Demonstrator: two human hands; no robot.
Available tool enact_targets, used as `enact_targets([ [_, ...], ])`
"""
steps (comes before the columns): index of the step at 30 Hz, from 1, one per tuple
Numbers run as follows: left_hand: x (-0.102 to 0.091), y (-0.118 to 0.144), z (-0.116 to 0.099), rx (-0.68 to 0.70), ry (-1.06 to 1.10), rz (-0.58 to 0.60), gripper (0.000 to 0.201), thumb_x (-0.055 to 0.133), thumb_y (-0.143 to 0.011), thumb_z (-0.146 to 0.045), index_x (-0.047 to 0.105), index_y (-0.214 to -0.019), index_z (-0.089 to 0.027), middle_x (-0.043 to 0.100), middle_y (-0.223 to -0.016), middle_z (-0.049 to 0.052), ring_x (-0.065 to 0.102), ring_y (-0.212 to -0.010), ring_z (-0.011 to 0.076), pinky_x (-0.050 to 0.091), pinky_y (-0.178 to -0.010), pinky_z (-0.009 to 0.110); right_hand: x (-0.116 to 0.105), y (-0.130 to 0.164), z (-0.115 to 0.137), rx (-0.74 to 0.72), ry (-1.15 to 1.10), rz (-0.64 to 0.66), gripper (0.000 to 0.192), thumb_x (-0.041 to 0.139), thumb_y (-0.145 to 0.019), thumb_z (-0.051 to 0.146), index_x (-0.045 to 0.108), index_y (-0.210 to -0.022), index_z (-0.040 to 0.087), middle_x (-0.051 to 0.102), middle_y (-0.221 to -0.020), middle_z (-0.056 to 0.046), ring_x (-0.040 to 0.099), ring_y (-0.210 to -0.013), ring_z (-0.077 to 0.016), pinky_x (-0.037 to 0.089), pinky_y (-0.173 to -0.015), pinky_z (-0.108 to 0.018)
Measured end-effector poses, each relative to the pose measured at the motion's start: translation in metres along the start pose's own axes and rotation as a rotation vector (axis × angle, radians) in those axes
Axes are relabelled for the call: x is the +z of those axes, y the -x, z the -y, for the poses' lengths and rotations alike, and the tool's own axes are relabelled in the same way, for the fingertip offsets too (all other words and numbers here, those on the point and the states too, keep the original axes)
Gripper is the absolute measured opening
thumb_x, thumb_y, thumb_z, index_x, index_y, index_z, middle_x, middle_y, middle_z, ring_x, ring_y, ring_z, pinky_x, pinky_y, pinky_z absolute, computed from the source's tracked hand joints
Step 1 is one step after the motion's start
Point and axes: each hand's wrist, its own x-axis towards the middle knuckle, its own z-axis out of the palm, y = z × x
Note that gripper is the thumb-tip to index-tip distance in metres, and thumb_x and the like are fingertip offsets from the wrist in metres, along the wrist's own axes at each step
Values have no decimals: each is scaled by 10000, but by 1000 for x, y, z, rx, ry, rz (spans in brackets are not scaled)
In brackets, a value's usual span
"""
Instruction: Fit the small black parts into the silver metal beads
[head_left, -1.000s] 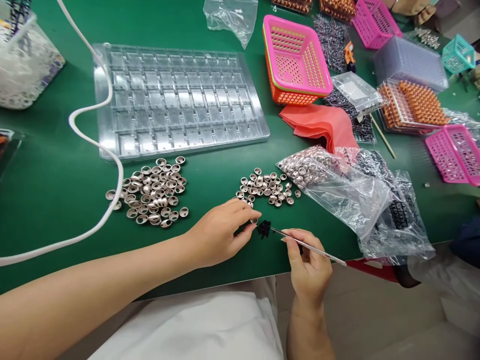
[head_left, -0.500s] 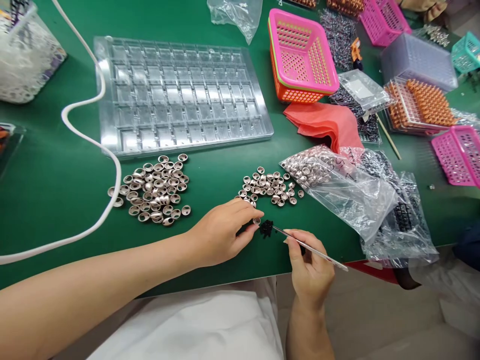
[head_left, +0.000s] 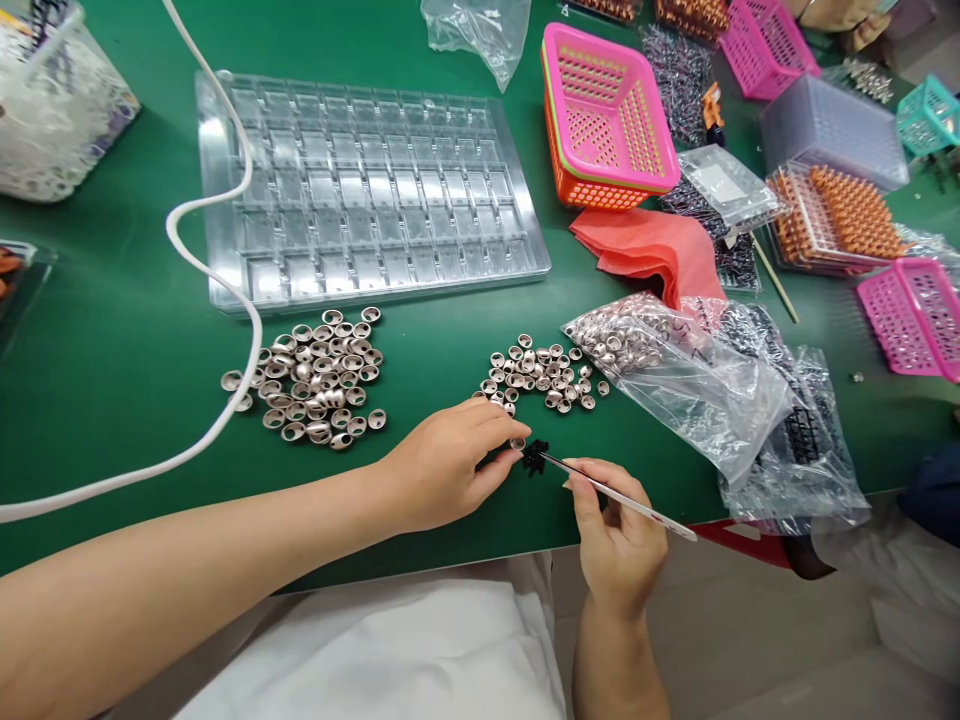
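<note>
Low in the frame's centre, the left hand (head_left: 442, 465) pinches a small metal ring (head_left: 517, 443) against the worktop (head_left: 112, 380), steadying it. The right hand (head_left: 619, 535) grips tweezers (head_left: 615, 497), whose tip meets the black pieces (head_left: 534, 456) beside the ring.

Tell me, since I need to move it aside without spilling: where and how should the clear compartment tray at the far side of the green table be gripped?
Grip the clear tray by its flat outer rim, both short ends at once, coming in from left and right. It lies flat and wide, so one-handed lifting would likely flex it. The white cord crosses its left rim; lift that off first.
</note>
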Motion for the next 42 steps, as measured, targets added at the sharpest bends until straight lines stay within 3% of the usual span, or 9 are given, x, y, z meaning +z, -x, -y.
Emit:
enact_targets([
  [14, 0, 2, 2, 2, 20, 23, 179, 553, -958, -135, 680, -1082, -114, 707, -910, 84, 623, -836, 211, 521, -740, 327, 12, 0, 7, 14, 222, -107, 94, 702, -919, 290, 726, -970, 215, 758, -872, -19, 700, -664, -134, 566, -619, -250],
  [42, 0, 1, 3, -8, 33, 39, 192, 544, -960, -141, 682, -1093, -121, 704, -915, 86, 633, -849, 223, 533, -755, 351, 14, 1, 8, -102, 288, -110, 90, 714, -908, 205, 719, -996, 228, 759, -886, -6, 709, -679, -121, 569, -631, -227],
])
